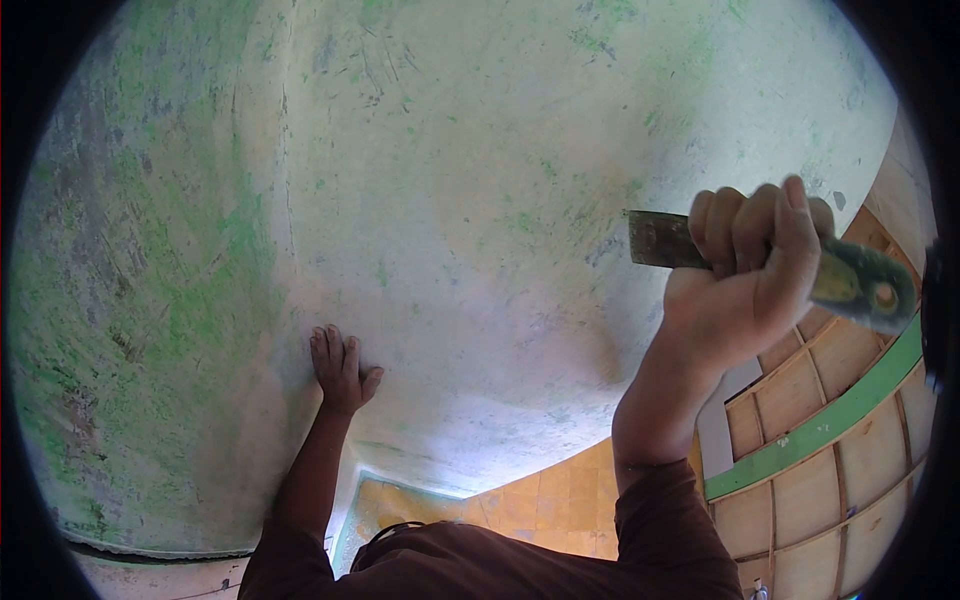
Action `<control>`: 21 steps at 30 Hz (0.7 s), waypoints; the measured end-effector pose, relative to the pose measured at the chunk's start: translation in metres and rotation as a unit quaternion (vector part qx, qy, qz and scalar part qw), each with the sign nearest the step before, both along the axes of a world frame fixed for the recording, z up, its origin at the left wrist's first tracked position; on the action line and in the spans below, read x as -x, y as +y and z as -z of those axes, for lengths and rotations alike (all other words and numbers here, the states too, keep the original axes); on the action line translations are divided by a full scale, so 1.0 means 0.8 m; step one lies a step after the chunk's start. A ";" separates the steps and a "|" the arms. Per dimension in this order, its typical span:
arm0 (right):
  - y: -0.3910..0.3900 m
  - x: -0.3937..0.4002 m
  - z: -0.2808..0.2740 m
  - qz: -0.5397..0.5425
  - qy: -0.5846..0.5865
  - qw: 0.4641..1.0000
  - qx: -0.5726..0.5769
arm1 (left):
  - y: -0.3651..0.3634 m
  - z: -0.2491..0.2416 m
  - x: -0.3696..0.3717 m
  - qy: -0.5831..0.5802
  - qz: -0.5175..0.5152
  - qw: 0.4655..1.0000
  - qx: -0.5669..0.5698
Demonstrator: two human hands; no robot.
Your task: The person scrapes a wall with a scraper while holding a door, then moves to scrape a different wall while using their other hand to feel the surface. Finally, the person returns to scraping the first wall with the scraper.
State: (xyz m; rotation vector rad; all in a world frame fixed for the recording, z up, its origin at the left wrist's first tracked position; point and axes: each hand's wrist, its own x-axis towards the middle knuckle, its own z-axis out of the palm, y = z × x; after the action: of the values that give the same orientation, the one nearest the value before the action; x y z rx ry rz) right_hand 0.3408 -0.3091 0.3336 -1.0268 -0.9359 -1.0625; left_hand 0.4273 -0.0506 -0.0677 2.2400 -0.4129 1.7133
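My right hand (pixel 750 250) is closed round the handle of a scraper (pixel 660 238), with its flat dark blade pointing left, close to the pale wall (pixel 480 250). Whether the blade touches the wall I cannot tell. The handle's green and yellow end sticks out to the right of my fist. Lower left, my left hand (pixel 342 370) rests flat on the wall, fingers apart, holding nothing. Patches of green and grey show on the wall, thickest at the left.
At the lower right is a wooden panelled surface (pixel 810 495) crossed by a curved green band (pixel 820 430). Orange-yellow tiles (pixel 550 500) show below the wall's bottom edge. A vertical crack or seam (pixel 289 150) runs down the upper left of the wall.
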 end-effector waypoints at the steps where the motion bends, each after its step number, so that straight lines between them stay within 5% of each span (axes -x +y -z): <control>1: -0.007 0.004 0.002 -0.022 -0.028 0.999 0.034 | 0.001 0.000 0.000 0.001 0.001 1.000 0.000; 5: -0.010 0.011 0.002 -0.069 -0.069 0.995 0.015 | 0.001 0.002 -0.001 -0.005 -0.001 1.000 -0.002; 6: 0.015 -0.002 0.007 0.187 -0.043 0.981 -0.004 | 0.000 0.002 0.000 0.000 -0.002 1.000 -0.001; 7: 0.003 -0.006 0.003 0.012 0.011 0.999 -0.033 | 0.001 0.001 0.000 0.003 -0.003 1.000 0.000; 11: -0.014 0.029 0.009 -0.139 -0.041 0.989 0.010 | 0.000 -0.002 -0.003 -0.003 -0.005 1.000 0.002; 17: -0.007 0.007 0.007 0.044 -0.006 0.999 0.011 | 0.000 -0.001 0.002 0.000 -0.005 1.000 -0.001; 21: -0.015 0.016 0.006 -0.145 -0.090 0.985 0.011 | -0.001 0.000 -0.003 -0.008 -0.006 1.000 0.005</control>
State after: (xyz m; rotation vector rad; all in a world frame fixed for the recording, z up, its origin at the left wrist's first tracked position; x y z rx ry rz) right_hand 0.3282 -0.3211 0.3290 -0.7905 -1.2060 -0.9119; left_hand 0.4296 -0.0511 -0.0675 2.2271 -0.3957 1.7368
